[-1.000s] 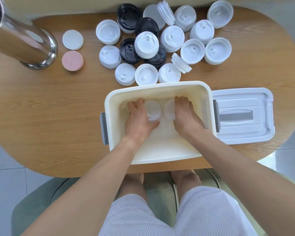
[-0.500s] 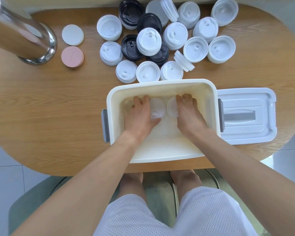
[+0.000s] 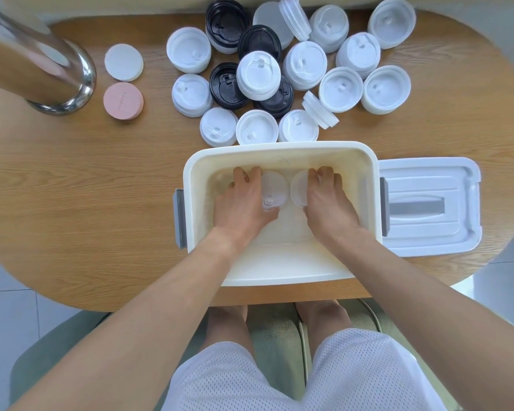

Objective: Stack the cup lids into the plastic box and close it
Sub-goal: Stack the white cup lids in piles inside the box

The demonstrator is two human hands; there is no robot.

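While both hands reach down into the open plastic box (image 3: 279, 152), each holds a translucent cup lid against its floor. The left hand (image 3: 244, 203) has its fingers curled over the far rim of the left lid (image 3: 275, 188) and its thumb at the near rim, so it grips that lid; the lid's small sip tab shows just beside the thumb. The right hand (image 3: 328, 203) curls its fingers over the outer side of the right lid (image 3: 298, 188), pinching it likewise. These two lids lie side by side, nearly touching, toward the box's far wall. That box sits at the desk's (image 3: 86, 203) near edge, grey latches on both short sides. Its box cover (image 3: 431, 206) lies flat just right of it, by the right edge. Beyond the box, along the far edge, white and black cup lids (image 3: 258, 75) crowd together, some stacked. Toward the far left corner stand a steel tumbler (image 3: 39, 69), a white coaster (image 3: 123, 62) and a pink coaster (image 3: 123, 101).
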